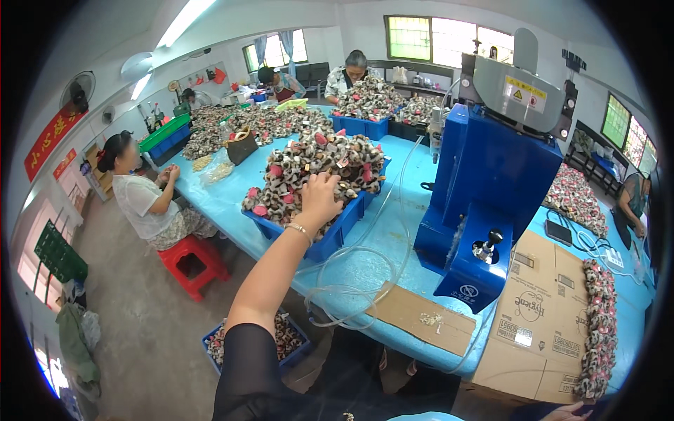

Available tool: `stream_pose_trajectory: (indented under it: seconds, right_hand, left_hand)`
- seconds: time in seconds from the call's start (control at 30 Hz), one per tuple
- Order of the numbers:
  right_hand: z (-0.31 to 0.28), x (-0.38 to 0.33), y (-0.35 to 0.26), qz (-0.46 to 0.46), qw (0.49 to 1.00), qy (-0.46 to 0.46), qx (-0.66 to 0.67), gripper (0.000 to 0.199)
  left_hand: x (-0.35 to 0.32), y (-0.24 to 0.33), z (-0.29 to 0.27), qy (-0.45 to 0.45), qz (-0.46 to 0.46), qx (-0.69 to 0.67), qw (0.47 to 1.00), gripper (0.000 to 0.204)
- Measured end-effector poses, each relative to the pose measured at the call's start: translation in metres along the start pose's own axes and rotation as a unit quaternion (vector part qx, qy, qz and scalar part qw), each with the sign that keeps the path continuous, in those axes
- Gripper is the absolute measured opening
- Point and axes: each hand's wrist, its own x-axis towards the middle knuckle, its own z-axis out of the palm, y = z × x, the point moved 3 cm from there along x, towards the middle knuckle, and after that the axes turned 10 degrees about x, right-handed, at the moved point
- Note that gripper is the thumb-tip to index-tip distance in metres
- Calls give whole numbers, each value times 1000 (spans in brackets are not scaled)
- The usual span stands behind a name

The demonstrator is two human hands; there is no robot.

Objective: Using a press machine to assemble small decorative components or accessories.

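My left hand (pixel 321 199), with a bracelet at the wrist, reaches onto a heap of small leopard-print plush pieces (pixel 291 165) with pink parts. Its fingers are apart and touch the top of the pile; no single piece is clearly lifted. The heap overfills a blue plastic crate (pixel 344 230) on the table. At the bottom right edge, my right hand (pixel 567 412) shows only in part, its fingers stretched out. Just above it, a long row of similar plush pieces (pixel 599 330) lies along a flattened cardboard sheet (pixel 526 316).
A blue machine (pixel 484 182) with a grey motor housing stands right of the crate. Clear tubing (pixel 351 319) loops across the blue tabletop (pixel 358 263). Another filled crate (pixel 298 351) sits on the floor. A person (pixel 144 200) sits at left on a red stool (pixel 191 266); others work farther back.
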Motion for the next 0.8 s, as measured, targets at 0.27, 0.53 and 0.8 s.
stream_pose_trajectory:
  seconds: [0.27,0.53,0.8]
  right_hand:
    - [-60,-4,-97,69,930,-52,356,18]
    - [-144,-43,-256,174,435,-575,671,21]
    - [-178,6,-363,194,220,-635,715,12]
  left_hand:
    - [2,-48,0,32,-171,-271,947,14]
    - [-150,67,-88,-232,-317,-862,320,42]
    - [-250,158,-118,-307,-349,-777,425,53]
